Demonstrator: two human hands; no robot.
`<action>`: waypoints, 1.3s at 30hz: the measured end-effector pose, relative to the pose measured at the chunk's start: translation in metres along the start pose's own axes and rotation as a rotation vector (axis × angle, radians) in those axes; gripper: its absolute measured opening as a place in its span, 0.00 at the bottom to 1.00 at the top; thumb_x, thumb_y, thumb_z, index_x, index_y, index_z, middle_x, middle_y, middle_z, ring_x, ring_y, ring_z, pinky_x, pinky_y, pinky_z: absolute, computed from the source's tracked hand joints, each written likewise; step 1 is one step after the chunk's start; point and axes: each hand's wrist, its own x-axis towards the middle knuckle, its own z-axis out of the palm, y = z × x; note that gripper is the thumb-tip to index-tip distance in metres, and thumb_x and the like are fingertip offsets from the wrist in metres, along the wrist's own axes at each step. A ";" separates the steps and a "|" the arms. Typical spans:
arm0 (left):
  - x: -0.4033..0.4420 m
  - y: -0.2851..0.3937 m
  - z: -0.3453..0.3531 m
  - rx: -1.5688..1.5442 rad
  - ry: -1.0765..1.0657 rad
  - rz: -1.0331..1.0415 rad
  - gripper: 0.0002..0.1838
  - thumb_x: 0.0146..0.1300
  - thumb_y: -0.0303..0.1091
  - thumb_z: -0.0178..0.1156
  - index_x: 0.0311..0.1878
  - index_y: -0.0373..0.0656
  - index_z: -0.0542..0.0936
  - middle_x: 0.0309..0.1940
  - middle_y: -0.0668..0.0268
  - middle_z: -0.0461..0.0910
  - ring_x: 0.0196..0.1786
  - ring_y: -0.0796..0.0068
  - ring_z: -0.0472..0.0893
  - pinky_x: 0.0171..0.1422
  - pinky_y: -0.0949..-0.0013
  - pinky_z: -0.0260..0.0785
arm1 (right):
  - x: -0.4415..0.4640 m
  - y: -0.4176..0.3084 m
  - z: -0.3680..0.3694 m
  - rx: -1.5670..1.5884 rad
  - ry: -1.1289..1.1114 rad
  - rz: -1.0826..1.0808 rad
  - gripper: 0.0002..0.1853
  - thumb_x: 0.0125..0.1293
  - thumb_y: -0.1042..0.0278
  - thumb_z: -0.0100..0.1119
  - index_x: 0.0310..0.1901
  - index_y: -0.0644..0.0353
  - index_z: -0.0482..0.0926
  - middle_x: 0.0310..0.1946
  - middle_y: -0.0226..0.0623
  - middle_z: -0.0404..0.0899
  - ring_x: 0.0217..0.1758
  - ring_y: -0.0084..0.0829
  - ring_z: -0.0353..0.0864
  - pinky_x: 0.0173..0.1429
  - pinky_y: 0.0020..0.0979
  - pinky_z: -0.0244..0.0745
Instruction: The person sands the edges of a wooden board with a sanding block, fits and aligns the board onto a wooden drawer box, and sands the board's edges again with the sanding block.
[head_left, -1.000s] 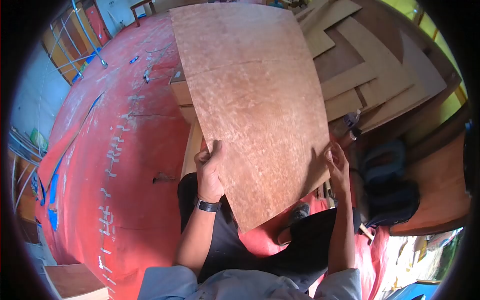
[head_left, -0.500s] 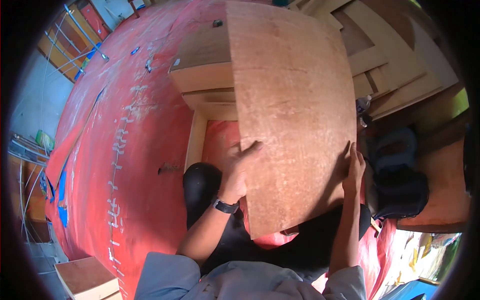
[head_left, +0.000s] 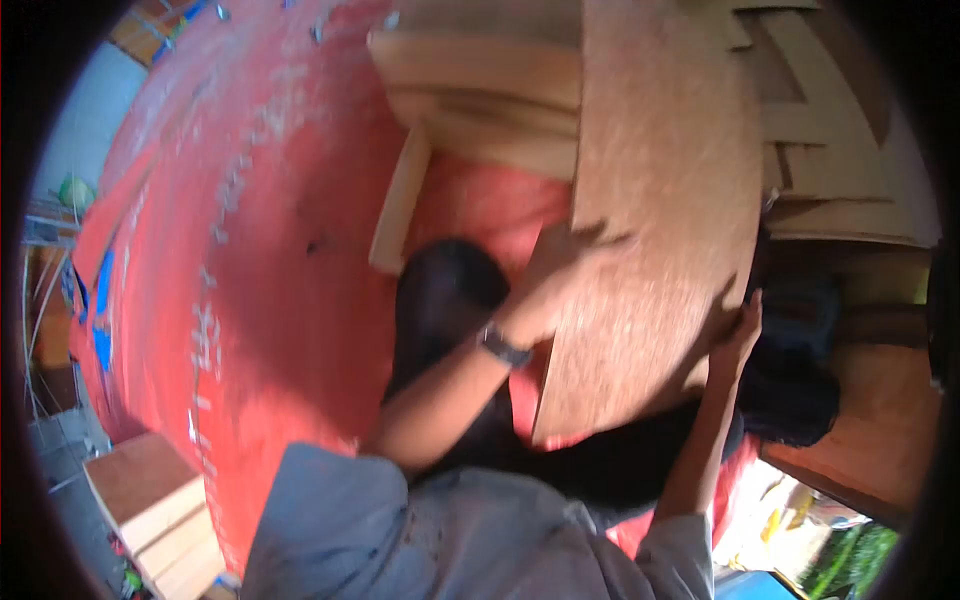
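Observation:
A large thin wooden board (head_left: 665, 190) stands tilted in front of me, over my legs. My left hand (head_left: 563, 268), with a dark watch on the wrist, grips the board's left edge, thumb on its near face. At the right edge my right hand (head_left: 738, 335) holds the board, its fingers partly hidden and blurred. Behind the board's left side lies a wooden box frame (head_left: 480, 70) with a side panel (head_left: 405, 200), on a red floor covering (head_left: 290, 330).
Cut wooden panels (head_left: 835, 120) are stacked at the upper right. Dark cloth or a bag (head_left: 795, 390) lies right of my right hand. A small wooden box (head_left: 155, 495) sits at the lower left, and metal rods (head_left: 45, 230) stand at the far left.
The board has moved right in both hands, uncovering more of the box frame on its left. The view has also shifted, and the frame now appears higher and blurred.

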 end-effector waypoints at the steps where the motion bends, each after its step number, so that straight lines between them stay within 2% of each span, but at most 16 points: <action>1: 0.003 -0.002 -0.001 0.079 0.010 0.020 0.18 0.67 0.35 0.76 0.52 0.33 0.85 0.46 0.69 0.87 0.49 0.81 0.83 0.62 0.70 0.73 | -0.010 -0.001 -0.005 -0.052 -0.025 -0.020 0.28 0.82 0.49 0.55 0.69 0.65 0.79 0.53 0.35 0.79 0.56 0.26 0.74 0.59 0.31 0.70; 2: 0.016 0.006 -0.003 0.182 -0.010 0.074 0.19 0.66 0.35 0.77 0.53 0.32 0.85 0.46 0.68 0.87 0.50 0.80 0.83 0.63 0.69 0.73 | 0.003 -0.002 0.008 0.122 0.057 0.190 0.29 0.82 0.46 0.53 0.64 0.68 0.82 0.45 0.31 0.78 0.46 0.24 0.73 0.50 0.30 0.69; 5: 0.016 0.007 0.000 0.194 -0.047 0.152 0.19 0.65 0.34 0.79 0.52 0.32 0.85 0.46 0.66 0.88 0.50 0.81 0.83 0.60 0.70 0.74 | 0.007 -0.044 0.022 0.330 0.105 0.440 0.33 0.80 0.39 0.51 0.52 0.70 0.85 0.34 0.29 0.77 0.33 0.24 0.73 0.41 0.28 0.70; 6: 0.015 0.010 0.002 0.159 -0.065 0.170 0.18 0.66 0.34 0.78 0.52 0.33 0.86 0.44 0.68 0.89 0.49 0.83 0.83 0.59 0.73 0.74 | 0.005 -0.041 0.022 0.288 0.095 0.357 0.32 0.81 0.41 0.51 0.54 0.70 0.84 0.34 0.30 0.77 0.33 0.24 0.72 0.41 0.27 0.70; 8: 0.022 0.003 0.002 0.168 -0.097 0.286 0.19 0.65 0.32 0.78 0.54 0.34 0.86 0.45 0.68 0.90 0.44 0.83 0.83 0.50 0.71 0.76 | 0.002 -0.037 0.022 0.238 0.090 0.197 0.29 0.82 0.48 0.51 0.60 0.71 0.81 0.37 0.32 0.79 0.35 0.24 0.74 0.43 0.27 0.72; 9: 0.023 0.001 0.000 0.177 -0.108 0.344 0.19 0.65 0.32 0.79 0.55 0.34 0.86 0.46 0.68 0.90 0.42 0.82 0.83 0.46 0.70 0.78 | 0.003 -0.036 0.026 0.194 0.100 0.144 0.28 0.80 0.48 0.53 0.61 0.71 0.81 0.39 0.35 0.79 0.38 0.27 0.75 0.46 0.29 0.73; 10: 0.022 0.003 0.001 0.157 -0.105 0.295 0.19 0.62 0.31 0.80 0.53 0.35 0.86 0.43 0.68 0.90 0.43 0.80 0.84 0.47 0.69 0.79 | 0.002 -0.037 0.024 0.117 0.093 0.080 0.28 0.79 0.49 0.55 0.61 0.71 0.80 0.42 0.38 0.79 0.42 0.31 0.76 0.49 0.32 0.73; 12: 0.022 -0.003 0.000 0.458 -0.103 0.218 0.18 0.63 0.34 0.80 0.50 0.34 0.86 0.42 0.69 0.88 0.44 0.83 0.81 0.46 0.70 0.76 | 0.004 -0.044 0.019 -0.134 0.060 -0.071 0.29 0.76 0.50 0.59 0.62 0.71 0.80 0.48 0.43 0.79 0.48 0.37 0.77 0.55 0.36 0.74; 16: 0.025 -0.018 0.000 0.302 -0.097 0.350 0.21 0.59 0.35 0.83 0.47 0.32 0.85 0.40 0.64 0.88 0.45 0.79 0.84 0.46 0.68 0.79 | 0.021 -0.054 0.000 -0.589 -0.113 -0.505 0.31 0.70 0.53 0.67 0.65 0.72 0.78 0.59 0.54 0.80 0.60 0.51 0.80 0.67 0.46 0.75; 18: 0.024 -0.018 -0.009 0.232 -0.070 0.432 0.23 0.56 0.35 0.84 0.45 0.30 0.84 0.39 0.62 0.88 0.45 0.77 0.85 0.46 0.67 0.80 | 0.029 -0.051 0.002 -0.680 -0.165 -0.719 0.33 0.67 0.54 0.71 0.66 0.72 0.78 0.65 0.60 0.80 0.66 0.58 0.81 0.73 0.51 0.76; 19: 0.019 -0.016 -0.013 0.211 -0.046 0.473 0.23 0.55 0.35 0.84 0.45 0.30 0.83 0.38 0.61 0.88 0.45 0.75 0.86 0.46 0.66 0.81 | 0.040 -0.037 -0.001 -0.596 -0.165 -0.826 0.36 0.69 0.50 0.70 0.67 0.73 0.77 0.64 0.61 0.80 0.68 0.59 0.80 0.72 0.52 0.76; 20: 0.017 -0.018 -0.014 0.195 -0.029 0.501 0.24 0.54 0.36 0.85 0.44 0.29 0.83 0.38 0.60 0.87 0.45 0.74 0.86 0.46 0.66 0.81 | 0.047 -0.030 0.002 -0.577 -0.144 -0.896 0.35 0.69 0.51 0.70 0.68 0.73 0.76 0.64 0.61 0.80 0.68 0.59 0.80 0.72 0.52 0.76; 26: -0.008 -0.010 -0.016 0.148 0.091 0.630 0.29 0.48 0.37 0.89 0.39 0.25 0.80 0.35 0.53 0.87 0.46 0.68 0.90 0.46 0.63 0.85 | 0.040 -0.039 0.062 -0.551 -0.017 -0.954 0.35 0.70 0.53 0.68 0.69 0.72 0.74 0.66 0.62 0.79 0.69 0.59 0.80 0.72 0.53 0.77; 30: -0.017 -0.007 -0.030 0.168 0.092 0.757 0.32 0.48 0.36 0.88 0.46 0.22 0.81 0.43 0.48 0.90 0.48 0.64 0.91 0.47 0.63 0.86 | 0.052 -0.035 0.077 -0.523 0.000 -0.977 0.35 0.71 0.54 0.67 0.70 0.72 0.73 0.67 0.62 0.78 0.69 0.59 0.79 0.71 0.53 0.78; 32: -0.049 0.014 -0.026 0.184 0.141 0.680 0.28 0.54 0.29 0.84 0.53 0.23 0.83 0.46 0.55 0.92 0.50 0.75 0.89 0.60 0.64 0.85 | 0.059 -0.035 0.079 -0.505 0.001 -0.981 0.35 0.71 0.55 0.66 0.71 0.72 0.72 0.67 0.62 0.77 0.69 0.59 0.79 0.71 0.53 0.78; 39: -0.059 0.021 -0.030 0.192 0.118 0.758 0.31 0.54 0.32 0.85 0.52 0.20 0.81 0.48 0.54 0.90 0.51 0.70 0.89 0.56 0.64 0.87 | 0.079 -0.028 0.083 -0.483 -0.023 -0.978 0.34 0.72 0.58 0.64 0.73 0.71 0.70 0.69 0.62 0.76 0.70 0.59 0.79 0.70 0.54 0.79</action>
